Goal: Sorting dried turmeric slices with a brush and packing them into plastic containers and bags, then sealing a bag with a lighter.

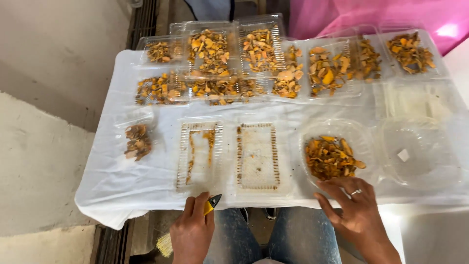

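The round clear plastic bowl [337, 151] sits on the near right part of the worktop [112, 181], holding a heap of dry, curled orange-yellow slices [330, 157], thin and chip-like. The worktop is draped in a white, slightly wrinkled sheet. Just left of the bowl lie two flat rectangular ribbed plastic trays [257, 156], mostly bare, with orange crumbs lining their edges. Further left a small loose pile of browner pieces [137, 142] rests directly on the sheet. To the right of the bowl is an empty clear round container [419, 152]. Along the far edge stands a row of clear rectangular trays [259, 49] filled with the same orange slices, some overlapping one another. A pink cloth [371, 14] shows beyond them.

The right hand [354, 205] lies at the near edge of the worktop, fingers spread and slack, fingertips touching the bowl's near rim, grasping nothing; a ring is on one finger. The left hand [192, 230] is curled into a fist around a small yellow-and-black handled tool [212, 202], held just below the worktop's edge, near the left tray.
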